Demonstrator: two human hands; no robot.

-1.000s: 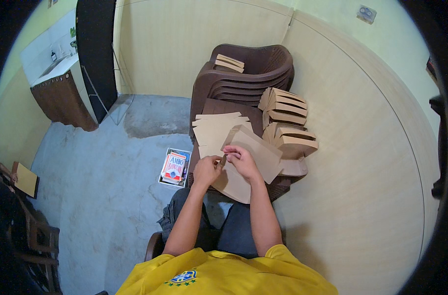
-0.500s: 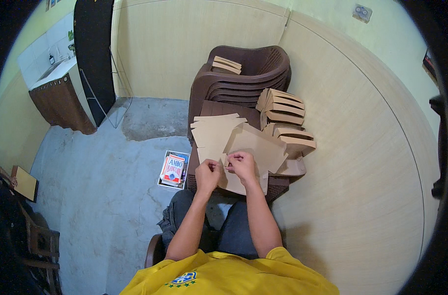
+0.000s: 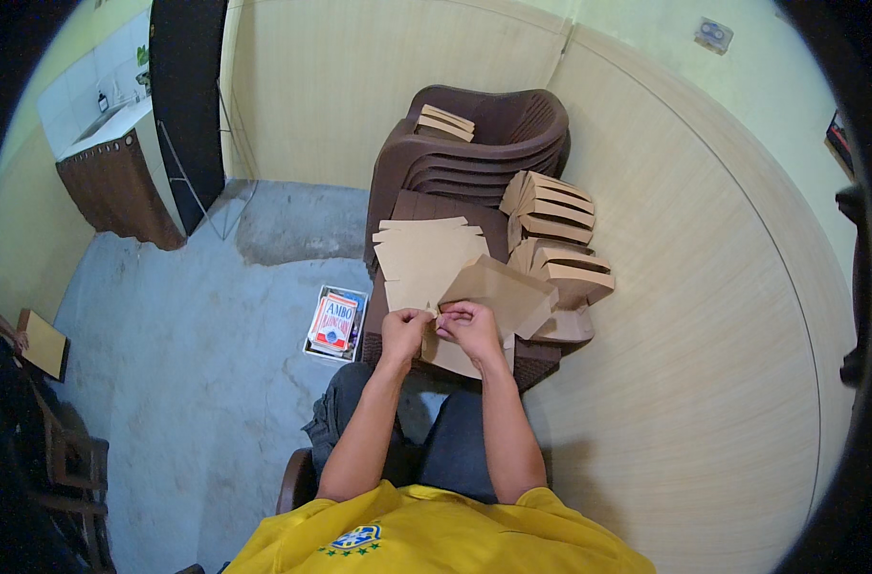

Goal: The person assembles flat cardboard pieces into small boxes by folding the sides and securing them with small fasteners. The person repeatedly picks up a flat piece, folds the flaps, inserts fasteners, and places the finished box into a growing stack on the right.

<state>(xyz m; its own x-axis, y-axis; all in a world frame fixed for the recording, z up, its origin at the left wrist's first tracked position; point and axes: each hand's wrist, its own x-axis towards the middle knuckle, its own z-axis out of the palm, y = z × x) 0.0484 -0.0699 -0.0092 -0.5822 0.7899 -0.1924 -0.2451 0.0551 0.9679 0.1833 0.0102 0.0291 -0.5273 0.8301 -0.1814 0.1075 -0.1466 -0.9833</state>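
A partly folded brown cardboard box [image 3: 501, 295] is tilted over the seat in front of me, its large panel raised to the right. With closed fingers, my right hand [image 3: 472, 335] pinches its left corner. My left hand [image 3: 404, 337] meets it there, fingertips pressed together at the same corner. The small flaps between the fingers are mostly hidden. Flat cardboard blanks [image 3: 424, 256] with slotted edges lie just beyond my hands. Folded cardboard boxes [image 3: 552, 212] stand nested at the right, with more folded boxes [image 3: 572, 270] nearer me.
Stacked brown plastic chairs [image 3: 484, 134] stand at the back, with small cardboard pieces [image 3: 445, 122] on top. A white box [image 3: 334, 323] of packets sits on the floor at left. The wooden wall [image 3: 684, 287] runs close on the right. At far left, a hand holds a board [image 3: 44, 344].
My two hands have come together at the box's corner. The raised panel has tipped and turned slightly, and its near edge has shifted.
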